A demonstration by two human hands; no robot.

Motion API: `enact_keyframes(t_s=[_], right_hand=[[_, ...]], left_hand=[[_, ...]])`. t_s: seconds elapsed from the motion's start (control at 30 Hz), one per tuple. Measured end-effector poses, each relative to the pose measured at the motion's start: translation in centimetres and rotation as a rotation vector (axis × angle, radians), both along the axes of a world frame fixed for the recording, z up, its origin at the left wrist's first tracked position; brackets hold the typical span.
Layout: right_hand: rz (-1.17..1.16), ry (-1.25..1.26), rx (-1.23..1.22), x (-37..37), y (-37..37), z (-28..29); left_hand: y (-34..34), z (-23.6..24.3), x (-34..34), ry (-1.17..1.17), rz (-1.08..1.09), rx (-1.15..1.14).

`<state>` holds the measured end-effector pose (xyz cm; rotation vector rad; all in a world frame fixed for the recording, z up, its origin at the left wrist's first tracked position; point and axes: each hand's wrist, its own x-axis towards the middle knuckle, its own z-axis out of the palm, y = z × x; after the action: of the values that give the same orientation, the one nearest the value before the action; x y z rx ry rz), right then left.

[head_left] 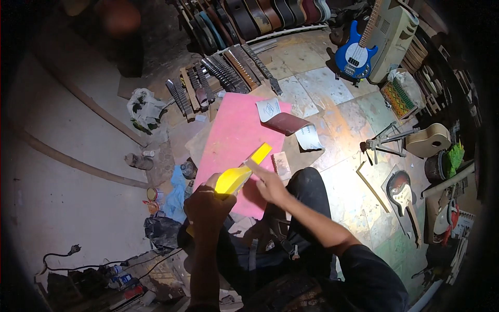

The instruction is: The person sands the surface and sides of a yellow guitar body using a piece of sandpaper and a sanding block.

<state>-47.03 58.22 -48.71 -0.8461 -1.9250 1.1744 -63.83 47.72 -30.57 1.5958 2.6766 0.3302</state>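
A long bright yellow piece (232,180), perhaps a guitar neck, slants over my lap and the pink sheet (228,125). My left hand (209,204) is closed round its lower part. Against its upper part press the closed fingers of my right hand (267,183); a small pale edge shows at the fingertips, too little to name. A curled strip of sandpaper (286,125), brown on one face and white printed on the other, lies across the sheet's far right. Beside my right hand is a small pale block (281,165).
Several guitar necks (228,70) lie beyond the sheet, with guitar bodies (270,18) racked behind. A blue bass guitar (357,54) stands far right. On the right are a tripod (385,143), an acoustic guitar body (429,141) and an electric guitar (403,197). Left are a blue cloth (176,192) and cans (152,194).
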Motion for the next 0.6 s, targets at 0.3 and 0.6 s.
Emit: enact_keyframes(t_s=[0.3, 0.6], right_hand=[[-0.112, -0.274, 0.034, 1.9, 4.3, -1.7], [0.270, 0.083, -0.035, 1.7, -3.3, 14.0]], left_hand=[[0.6, 0.5, 0.8, -0.006, -0.133, 0.148], [-0.9, -0.4, 1.0, -0.029, -0.124, 0.167]])
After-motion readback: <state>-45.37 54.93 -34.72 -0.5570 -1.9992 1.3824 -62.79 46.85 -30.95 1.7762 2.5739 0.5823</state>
